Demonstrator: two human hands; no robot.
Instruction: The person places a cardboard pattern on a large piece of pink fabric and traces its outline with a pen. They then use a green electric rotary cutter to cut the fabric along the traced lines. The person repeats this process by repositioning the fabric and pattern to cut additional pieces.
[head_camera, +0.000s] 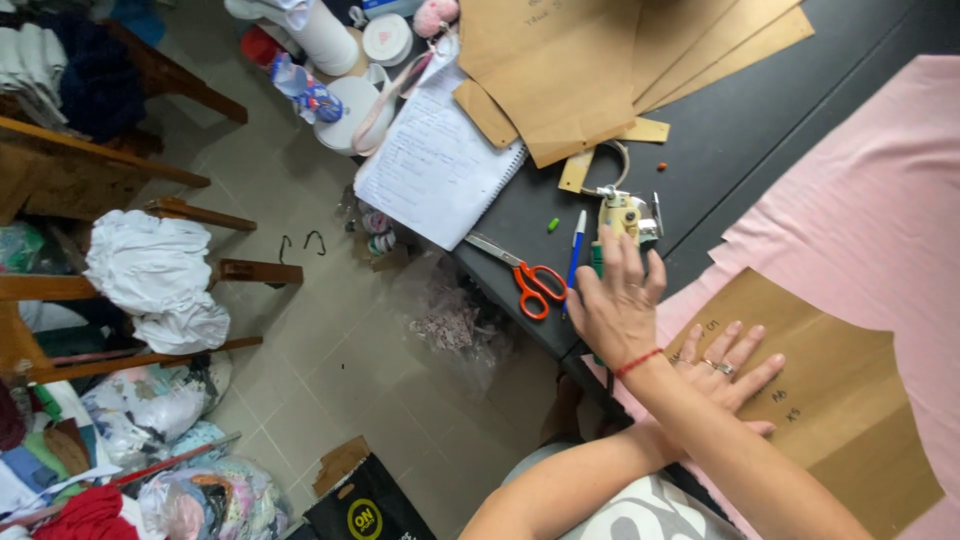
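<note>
Crossed forearms fill the near edge of the dark surface (760, 150). Left hand (728, 375) lies flat, fingers spread wide, holding nothing, pinning the brown paper pattern (850, 390) on pink fabric (870, 210) toward the right edge. Right hand (618, 300), open and reaching, rests on the small electric cutter (625, 222) beside blue pen (575, 250) and orange-handled scissors (525, 280). Judgement: keep even pressure on the pattern so it cannot creep; grip the cutter fully before lifting.
</note>
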